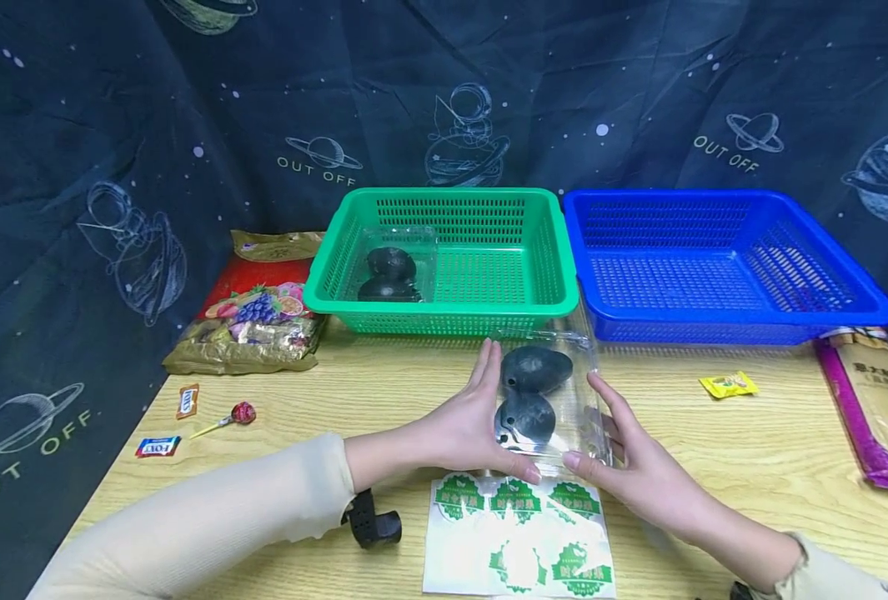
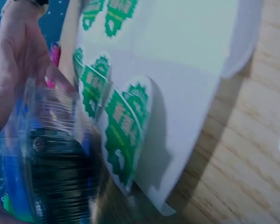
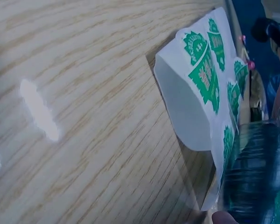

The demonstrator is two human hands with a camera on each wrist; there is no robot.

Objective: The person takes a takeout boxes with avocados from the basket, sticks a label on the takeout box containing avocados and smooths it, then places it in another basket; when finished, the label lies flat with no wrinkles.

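Both hands hold a clear plastic clamshell box above the front middle of the table. Two dark, avocado-like fruits lie inside it. My left hand grips the left side, fingers along the wall and thumb at the near edge. On the opposite side, my right hand grips the wall, its thumb at the near corner. Just below the box lies a white sheet of green round stickers; its edge curls up in the right wrist view.
Behind stand a green basket, with another clear box of dark fruits, and a blue basket. A red-gold bag and small sweets are left; a yellow sweet and a purple-edged packet lie right.
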